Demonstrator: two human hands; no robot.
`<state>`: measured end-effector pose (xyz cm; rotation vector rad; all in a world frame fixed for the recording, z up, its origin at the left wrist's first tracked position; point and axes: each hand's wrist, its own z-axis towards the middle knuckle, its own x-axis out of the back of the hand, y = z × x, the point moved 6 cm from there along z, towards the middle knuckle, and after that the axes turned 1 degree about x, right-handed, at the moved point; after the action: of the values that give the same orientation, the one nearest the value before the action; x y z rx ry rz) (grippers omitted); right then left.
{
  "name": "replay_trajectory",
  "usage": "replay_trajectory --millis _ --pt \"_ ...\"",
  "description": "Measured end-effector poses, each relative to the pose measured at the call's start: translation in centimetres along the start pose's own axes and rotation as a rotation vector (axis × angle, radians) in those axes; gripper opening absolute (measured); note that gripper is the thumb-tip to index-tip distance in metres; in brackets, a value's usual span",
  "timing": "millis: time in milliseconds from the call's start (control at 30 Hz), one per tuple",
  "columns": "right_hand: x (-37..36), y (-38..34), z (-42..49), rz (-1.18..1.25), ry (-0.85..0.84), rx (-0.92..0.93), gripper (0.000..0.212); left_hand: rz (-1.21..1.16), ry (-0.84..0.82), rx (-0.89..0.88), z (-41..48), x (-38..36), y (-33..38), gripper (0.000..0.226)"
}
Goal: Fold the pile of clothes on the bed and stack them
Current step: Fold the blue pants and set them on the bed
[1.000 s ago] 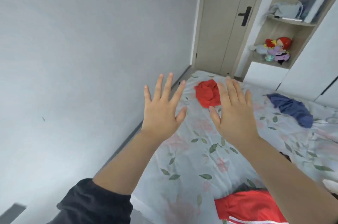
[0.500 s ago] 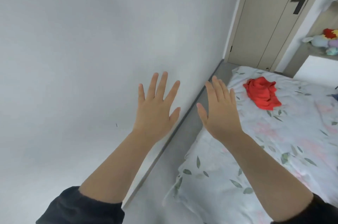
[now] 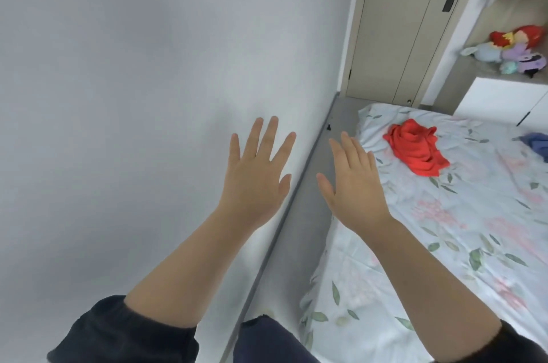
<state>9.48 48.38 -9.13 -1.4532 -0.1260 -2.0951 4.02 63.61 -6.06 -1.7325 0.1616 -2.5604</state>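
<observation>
Left hand (image 3: 256, 176): raised in front of the wall (image 3: 118, 95), fingers straight and spread, holding nothing.
Right hand (image 3: 353, 181): raised just beside the left, not touching it; fingers straight and close together, thumb out, empty. It hung over the floor strip (image 3: 299, 229) by the bed's near edge.
Red garment (image 3: 415, 146): lay crumpled on the bed (image 3: 444, 244) toward its far corner, well apart from both hands.
Blue garment (image 3: 535, 144): bunched on the bed at the right frame edge, only partly in view.
Pile: none seen as such, just those two loose pieces; more could have lain out of frame, could not tell.
Stack: none in view.
Progress: judged to be at the very start. Nothing visible was folded, so all the folding and stacking was left.
Next: probably a turn toward the bed and a reach for the red garment, the nearer piece.
Background: door (image 3: 394, 21) beyond the bed, plush toys (image 3: 516, 51) on a shelf.
</observation>
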Motion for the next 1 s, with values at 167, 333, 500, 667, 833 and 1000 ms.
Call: replay_trajectory --millis 167,333,500,667,833,1000 --pt "-1.7 6.2 5.5 0.004 0.080 -0.108 0.060 -0.005 0.052 -0.099 9.8 -3.7 0.6 0.066" --pt "-3.9 15.0 13.3 -0.031 0.097 -0.267 0.060 -0.056 0.048 -0.227 22.9 -9.4 3.1 0.064" --pt "-5.2 21.9 21.4 -0.053 0.135 -0.392 0.060 -0.116 -0.004 -0.291 34.3 -15.1 5.0 0.064" --pt "-6.4 28.3 26.1 -0.109 0.088 -0.482 0.060 -0.220 -0.047 -0.248 42.9 -20.2 6.6 0.066" --pt "-6.9 34.5 30.1 -0.154 0.115 -0.561 0.059 -0.300 -0.065 -0.319 51.8 -24.2 10.5 0.065" --pt "-9.2 43.0 34.1 -0.217 0.092 -0.669 0.059 -0.368 -0.051 -0.465 61.7 -29.1 15.2 0.064"
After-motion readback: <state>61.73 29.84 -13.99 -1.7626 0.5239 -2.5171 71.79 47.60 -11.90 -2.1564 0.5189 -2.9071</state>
